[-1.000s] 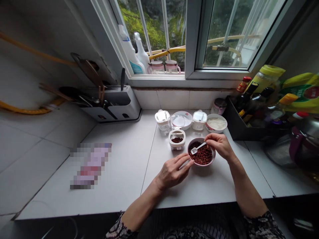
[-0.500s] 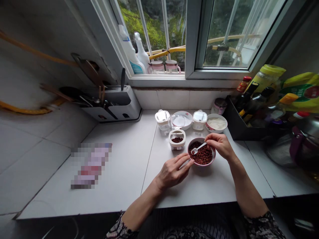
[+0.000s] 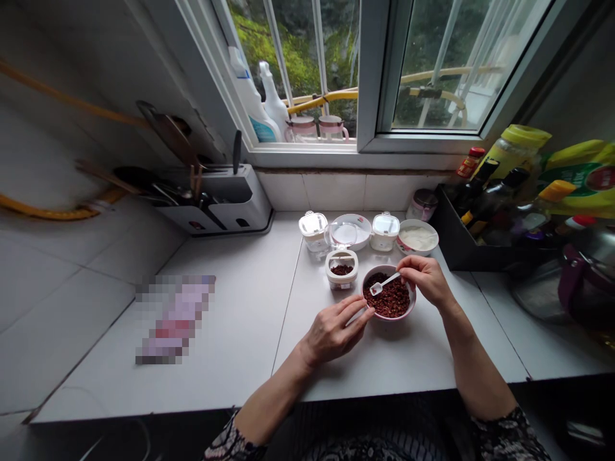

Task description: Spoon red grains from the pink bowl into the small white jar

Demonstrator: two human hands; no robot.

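A white bowl with a pink rim [image 3: 391, 319] holds dark red dried peppercorns [image 3: 391, 299]. My left hand [image 3: 334, 326] grips the bowl's left edge with its fingertips. Pinched by its handle in my right hand [image 3: 425, 278] is a small white plastic spoon [image 3: 388, 280]. The spoon's scoop is over the peppercorns, with a few reddish bits in it. Just left of the bowl stands a clear seasoning jar [image 3: 342, 270] with a cream rim, its lid raised and some peppercorns inside.
Behind stand two lidded jars [image 3: 313, 234] [image 3: 385, 234], a white dish [image 3: 358, 238] and a bowl of white powder [image 3: 417, 238]. A dark bin of bottles [image 3: 451, 250] is at right. A utensil holder [image 3: 235, 214] and a blurred-out flat item [image 3: 177, 320] are at left.
The spoon's scoop has risen slightly and shifted a little to the right over the peppercorns. My left hand stays on the bowl's edge.
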